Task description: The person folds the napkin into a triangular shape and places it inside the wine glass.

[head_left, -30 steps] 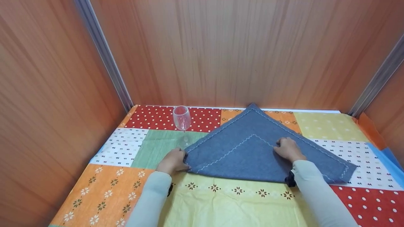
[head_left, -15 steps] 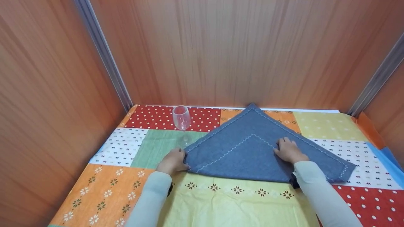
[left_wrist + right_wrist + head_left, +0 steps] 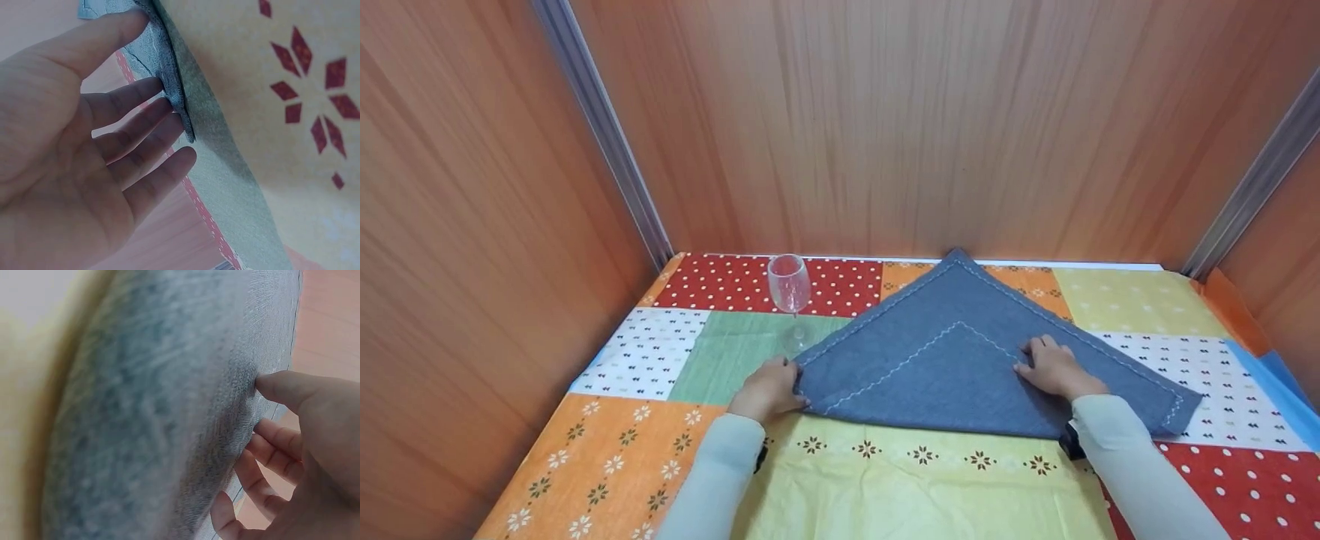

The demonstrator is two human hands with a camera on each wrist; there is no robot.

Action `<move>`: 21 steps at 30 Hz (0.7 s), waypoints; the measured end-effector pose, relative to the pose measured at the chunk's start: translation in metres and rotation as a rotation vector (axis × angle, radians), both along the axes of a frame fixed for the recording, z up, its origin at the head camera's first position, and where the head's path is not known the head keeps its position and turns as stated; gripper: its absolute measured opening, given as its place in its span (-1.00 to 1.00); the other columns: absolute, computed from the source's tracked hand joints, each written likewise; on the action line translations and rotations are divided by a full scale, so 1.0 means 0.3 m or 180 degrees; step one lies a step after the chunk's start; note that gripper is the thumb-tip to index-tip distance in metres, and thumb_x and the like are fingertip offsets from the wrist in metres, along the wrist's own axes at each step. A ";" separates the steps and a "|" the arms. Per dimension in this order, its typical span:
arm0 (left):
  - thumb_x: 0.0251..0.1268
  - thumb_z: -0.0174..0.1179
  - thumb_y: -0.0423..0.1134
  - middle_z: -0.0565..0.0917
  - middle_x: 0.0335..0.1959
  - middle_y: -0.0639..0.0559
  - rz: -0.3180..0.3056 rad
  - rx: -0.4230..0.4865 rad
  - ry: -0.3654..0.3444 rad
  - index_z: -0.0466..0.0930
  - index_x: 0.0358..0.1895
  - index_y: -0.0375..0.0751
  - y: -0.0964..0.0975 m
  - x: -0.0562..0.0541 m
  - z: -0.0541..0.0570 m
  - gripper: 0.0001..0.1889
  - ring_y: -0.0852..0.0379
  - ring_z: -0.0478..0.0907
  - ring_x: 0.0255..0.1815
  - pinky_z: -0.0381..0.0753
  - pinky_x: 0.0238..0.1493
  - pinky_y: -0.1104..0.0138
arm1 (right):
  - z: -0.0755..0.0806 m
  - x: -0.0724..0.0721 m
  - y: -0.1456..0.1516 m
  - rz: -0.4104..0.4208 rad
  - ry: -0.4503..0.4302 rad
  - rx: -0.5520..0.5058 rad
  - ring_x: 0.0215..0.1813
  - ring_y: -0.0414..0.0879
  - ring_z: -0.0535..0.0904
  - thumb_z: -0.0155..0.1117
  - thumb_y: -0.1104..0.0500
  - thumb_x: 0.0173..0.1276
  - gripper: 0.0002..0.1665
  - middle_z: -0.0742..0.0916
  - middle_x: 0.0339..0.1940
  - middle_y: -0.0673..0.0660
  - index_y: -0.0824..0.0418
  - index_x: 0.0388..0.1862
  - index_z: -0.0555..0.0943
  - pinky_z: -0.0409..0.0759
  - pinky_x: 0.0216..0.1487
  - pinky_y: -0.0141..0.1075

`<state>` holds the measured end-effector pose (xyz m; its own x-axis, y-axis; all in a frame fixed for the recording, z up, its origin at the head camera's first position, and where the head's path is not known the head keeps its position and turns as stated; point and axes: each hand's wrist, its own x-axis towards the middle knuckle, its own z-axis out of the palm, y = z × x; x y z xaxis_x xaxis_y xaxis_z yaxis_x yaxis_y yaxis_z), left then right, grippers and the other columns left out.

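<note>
Head view, from the left: the left hand (image 3: 769, 390) meets the left end of a folded gray cloth (image 3: 915, 375), its fingers (image 3: 163, 180) nearly straight rather than wrapped around it. A wine glass (image 3: 790, 285) stands upright just beyond; a leftward slide of cloth or a knuckle swinging out could tip it. The cloth lies as a triangle on the patchwork tablecloth (image 3: 930, 510); tugging unevenly could skew its fold. Farther right, the right hand (image 3: 1054, 369) rests on it, fingers loosely bent, gripping nothing evident. The left wrist view reveals fingertips against the cloth's edge, the right wrist view those against its surface; only the head view includes the glass.
</note>
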<state>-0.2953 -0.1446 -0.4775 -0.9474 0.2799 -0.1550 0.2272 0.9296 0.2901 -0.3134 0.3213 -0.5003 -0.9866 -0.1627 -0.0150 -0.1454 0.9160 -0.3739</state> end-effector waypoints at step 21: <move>0.15 0.49 -0.08 0.49 0.10 -0.27 -0.0076 -0.0025 -0.0023 0.52 0.17 -0.42 -0.042 0.071 0.007 -0.37 -0.26 0.46 0.19 0.49 0.19 -0.03 | -0.015 0.101 -0.016 0.0165 0.0109 0.0025 -0.09 0.33 0.42 0.25 0.12 0.46 -0.58 0.49 -0.04 0.37 0.45 0.03 0.44 0.41 -0.01 0.19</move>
<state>-0.2741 -0.1573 -0.4754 -0.9393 0.3012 -0.1643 0.2472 0.9262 0.2846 -0.2829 0.3165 -0.5049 -0.9768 -0.2135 0.0171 -0.2052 0.9098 -0.3609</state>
